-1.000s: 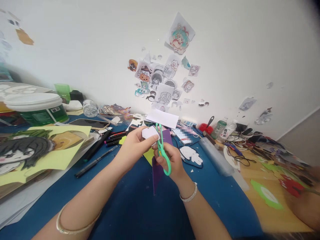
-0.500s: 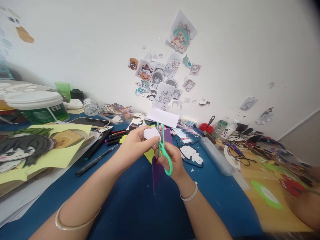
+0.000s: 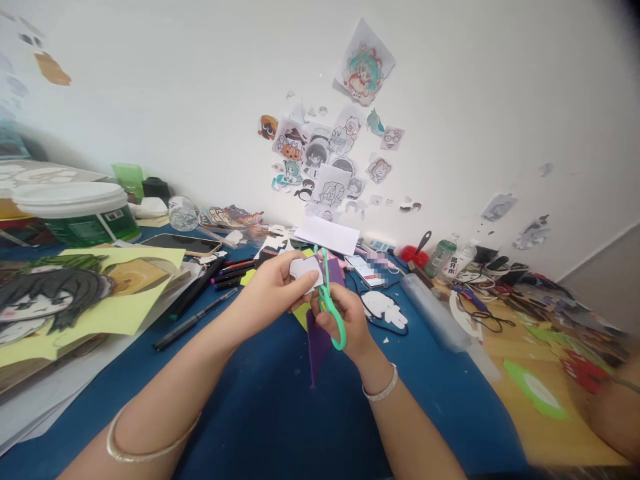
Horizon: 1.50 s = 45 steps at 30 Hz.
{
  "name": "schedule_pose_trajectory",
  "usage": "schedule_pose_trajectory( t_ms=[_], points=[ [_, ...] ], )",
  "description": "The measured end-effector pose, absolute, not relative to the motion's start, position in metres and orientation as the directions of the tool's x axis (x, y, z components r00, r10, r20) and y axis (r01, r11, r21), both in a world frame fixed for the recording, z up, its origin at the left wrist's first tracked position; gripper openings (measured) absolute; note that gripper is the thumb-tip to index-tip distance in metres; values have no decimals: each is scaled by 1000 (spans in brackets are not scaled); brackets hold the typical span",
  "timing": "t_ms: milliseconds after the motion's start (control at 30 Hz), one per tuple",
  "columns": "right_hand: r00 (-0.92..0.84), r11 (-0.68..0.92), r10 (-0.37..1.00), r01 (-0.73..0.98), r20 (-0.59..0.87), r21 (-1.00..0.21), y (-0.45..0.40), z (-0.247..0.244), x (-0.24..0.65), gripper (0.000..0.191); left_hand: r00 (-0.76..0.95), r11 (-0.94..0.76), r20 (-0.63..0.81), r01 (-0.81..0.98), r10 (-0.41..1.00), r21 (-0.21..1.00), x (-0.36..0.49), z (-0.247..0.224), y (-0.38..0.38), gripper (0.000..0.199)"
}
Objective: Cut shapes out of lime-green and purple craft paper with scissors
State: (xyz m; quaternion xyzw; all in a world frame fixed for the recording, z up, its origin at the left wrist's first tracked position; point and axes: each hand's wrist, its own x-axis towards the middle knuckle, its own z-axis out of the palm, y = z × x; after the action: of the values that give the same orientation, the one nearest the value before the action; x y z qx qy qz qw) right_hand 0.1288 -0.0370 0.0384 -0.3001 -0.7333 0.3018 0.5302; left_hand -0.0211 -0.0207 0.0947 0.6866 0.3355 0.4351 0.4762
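Between thumb and fingers, my left hand [image 3: 273,290] pinches a small white paper piece [image 3: 306,272]. My right hand [image 3: 347,320] is wrapped round the handles of green scissors [image 3: 336,319], whose blades point up and away, just right of the white piece. The blades look slightly apart. Beneath both hands a purple sheet [image 3: 317,347] and a yellow-green sheet [image 3: 301,315] lie on the blue table cover. A white cutout [image 3: 384,310] rests to the right of my right hand, with a dark cord around it.
Pens [image 3: 195,319] and a yellow sheet with a drawn figure [image 3: 145,310] lie left, before a white-lidded tub [image 3: 75,200]. A phone [image 3: 367,270], clear roll [image 3: 434,312] and bottles [image 3: 443,255] are at right. Another person's hand [image 3: 617,413] is at the far right edge.
The white paper piece has turned slightly in my left hand and shows more of its face. The scissors have barely moved. The other person's hand at the right has shifted slightly.
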Motion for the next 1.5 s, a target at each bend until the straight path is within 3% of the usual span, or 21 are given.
schedule_pose_trajectory(
  t_ms=[333, 633, 1500],
  points=[
    [-240, 620, 782, 206, 575, -757, -39, 41, 129, 44, 401, -295, 271, -2, 875, 955, -20, 96, -22, 17],
    [-276, 639, 758, 134, 591, -757, -34, 38, 132, 41, 400, -253, 272, -99, 875, 962, -20, 88, -15, 19],
    [-264, 653, 753, 194, 602, -732, -36, 40, 132, 41, 394, -338, 309, 4, 866, 941, -19, 86, -14, 20]
  ],
)
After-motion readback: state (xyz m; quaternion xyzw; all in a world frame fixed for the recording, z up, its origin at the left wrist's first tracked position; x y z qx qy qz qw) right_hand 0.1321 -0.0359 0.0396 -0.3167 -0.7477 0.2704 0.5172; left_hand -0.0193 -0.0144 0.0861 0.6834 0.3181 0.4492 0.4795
